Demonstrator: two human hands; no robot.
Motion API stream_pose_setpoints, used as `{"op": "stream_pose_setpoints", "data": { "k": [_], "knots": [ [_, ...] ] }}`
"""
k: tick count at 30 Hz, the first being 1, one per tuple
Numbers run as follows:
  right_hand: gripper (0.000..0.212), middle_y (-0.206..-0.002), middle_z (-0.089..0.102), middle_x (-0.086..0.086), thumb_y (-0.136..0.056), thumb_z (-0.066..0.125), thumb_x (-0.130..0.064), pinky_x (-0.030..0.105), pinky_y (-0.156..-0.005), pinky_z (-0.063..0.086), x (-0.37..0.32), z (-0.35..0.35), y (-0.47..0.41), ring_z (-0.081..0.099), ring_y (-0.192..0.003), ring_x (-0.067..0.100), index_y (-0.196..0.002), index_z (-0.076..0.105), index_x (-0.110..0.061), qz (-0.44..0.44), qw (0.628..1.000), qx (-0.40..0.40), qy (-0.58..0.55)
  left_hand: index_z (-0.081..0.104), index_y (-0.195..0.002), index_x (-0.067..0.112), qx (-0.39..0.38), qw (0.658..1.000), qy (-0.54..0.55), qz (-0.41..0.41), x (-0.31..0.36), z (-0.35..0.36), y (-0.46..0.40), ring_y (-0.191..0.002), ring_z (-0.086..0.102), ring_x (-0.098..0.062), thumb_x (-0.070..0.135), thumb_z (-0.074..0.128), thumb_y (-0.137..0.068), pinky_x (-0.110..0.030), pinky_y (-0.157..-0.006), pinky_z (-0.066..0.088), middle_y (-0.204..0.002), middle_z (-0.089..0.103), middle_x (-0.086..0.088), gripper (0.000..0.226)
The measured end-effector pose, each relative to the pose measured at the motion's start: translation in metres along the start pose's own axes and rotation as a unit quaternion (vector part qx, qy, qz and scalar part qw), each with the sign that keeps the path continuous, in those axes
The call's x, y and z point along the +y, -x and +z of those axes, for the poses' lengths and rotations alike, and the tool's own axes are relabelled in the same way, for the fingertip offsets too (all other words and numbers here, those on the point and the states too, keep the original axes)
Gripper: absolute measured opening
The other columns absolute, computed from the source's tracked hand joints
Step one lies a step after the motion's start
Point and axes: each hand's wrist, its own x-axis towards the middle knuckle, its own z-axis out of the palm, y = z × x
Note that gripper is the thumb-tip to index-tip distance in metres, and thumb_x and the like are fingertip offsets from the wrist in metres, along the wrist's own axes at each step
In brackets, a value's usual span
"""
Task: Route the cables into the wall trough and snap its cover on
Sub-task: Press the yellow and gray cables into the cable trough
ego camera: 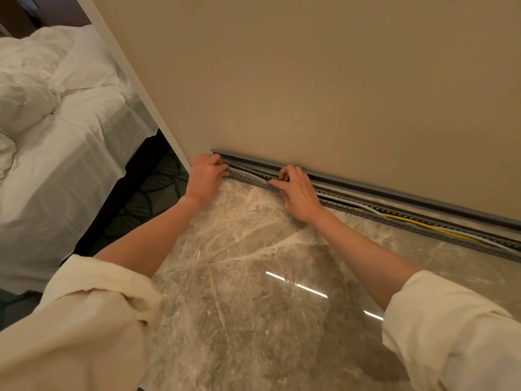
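Observation:
A grey slotted cable trough (417, 227) runs along the foot of the beige wall, open on top. A yellow cable (423, 224) and a white cable (366, 208) lie inside it. A plain grey cover strip (394, 193) leans against the wall just behind the trough, not on it. My left hand (204, 177) grips the trough's left end with curled fingers. My right hand (297, 193) is a hand's width to the right, with thumb and fingertips pinched on the cables inside the trough. The fingertips hide the cables there.
The trough sits on a polished marble surface (253, 277) that reflects a light strip. A white wall edge (135, 80) ends the wall at the left. Beyond it stands a bed with rumpled white bedding (56, 122) over dark patterned carpet (152, 187).

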Motion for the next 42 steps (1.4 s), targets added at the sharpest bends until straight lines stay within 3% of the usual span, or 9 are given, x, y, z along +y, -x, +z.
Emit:
{"op": "stream_pose_setpoints", "data": {
  "k": [5,11,16,20,28,36,42],
  "knots": [
    [0.052,-0.118,0.048,0.009,-0.085,0.059,0.004,0.033,-0.086,0.036,-0.001,-0.001,0.000,0.042,-0.108,0.026,-0.131,0.054,-0.019,0.000,1.000,-0.008,0.018,0.071,-0.091,0.000,-0.022,0.998,-0.045,0.034,0.000,-0.005,0.000,-0.075,0.060,-0.035,0.010,0.067,-0.082,-0.043,-0.074,0.050,-0.078,0.063,-0.017,0.014],
    [0.063,-0.126,0.045,0.011,-0.080,0.057,0.010,0.035,-0.090,0.039,-0.001,-0.005,0.003,0.041,-0.113,0.027,-0.136,0.046,-0.017,-0.026,0.998,-0.015,0.063,0.067,-0.106,0.001,-0.030,0.999,-0.035,-0.012,0.007,-0.006,0.006,-0.093,0.061,-0.036,0.015,0.062,-0.086,-0.046,-0.088,0.048,-0.098,0.067,-0.018,0.025],
    [0.078,-0.139,0.040,0.012,-0.078,0.054,0.014,0.037,-0.100,0.039,0.004,-0.014,0.018,0.039,-0.125,0.028,-0.146,0.026,-0.012,-0.063,0.996,-0.023,0.066,0.064,-0.110,0.000,-0.022,0.999,-0.027,-0.014,0.016,-0.009,0.019,-0.108,0.058,-0.037,0.012,0.061,-0.084,-0.048,-0.093,0.047,-0.115,0.063,-0.019,0.028],
    [0.074,-0.140,0.041,0.012,-0.079,0.055,0.009,0.038,-0.104,0.038,0.016,-0.030,0.044,0.039,-0.128,0.027,-0.145,0.029,-0.012,-0.062,0.996,0.004,0.070,0.062,-0.112,-0.001,-0.033,0.999,0.001,0.029,0.038,-0.008,0.024,-0.107,0.058,-0.038,0.008,0.062,-0.082,-0.047,-0.091,0.048,-0.115,0.063,-0.021,0.032],
    [0.044,-0.115,0.055,0.023,-0.084,0.055,0.002,0.046,-0.090,0.048,0.068,-0.076,0.114,0.054,-0.104,0.038,-0.128,0.049,0.002,0.040,0.988,0.113,0.097,0.059,-0.119,0.000,-0.058,0.989,0.056,0.126,0.110,-0.004,0.018,-0.107,0.058,-0.037,0.016,0.063,-0.082,-0.045,-0.094,0.047,-0.116,0.063,-0.020,0.041],
    [0.042,-0.114,0.055,0.023,-0.085,0.054,0.000,0.046,-0.091,0.046,0.127,-0.110,0.216,0.053,-0.103,0.038,-0.127,0.050,0.002,0.175,0.966,0.120,0.145,0.048,-0.131,0.004,-0.106,0.965,0.079,0.226,0.197,0.011,0.007,-0.115,0.053,-0.033,0.028,0.059,-0.086,-0.043,-0.099,0.042,-0.126,0.057,-0.017,0.052],
    [0.044,-0.119,0.054,0.024,-0.084,0.057,-0.004,0.047,-0.095,0.044,0.153,-0.128,0.277,0.052,-0.108,0.039,-0.127,0.049,0.001,0.254,0.947,0.121,0.154,0.046,-0.133,0.005,-0.125,0.953,0.086,0.262,0.255,0.019,0.009,-0.118,0.051,-0.032,0.023,0.059,-0.085,-0.044,-0.098,0.042,-0.129,0.055,-0.017,0.053]
  ]
}}
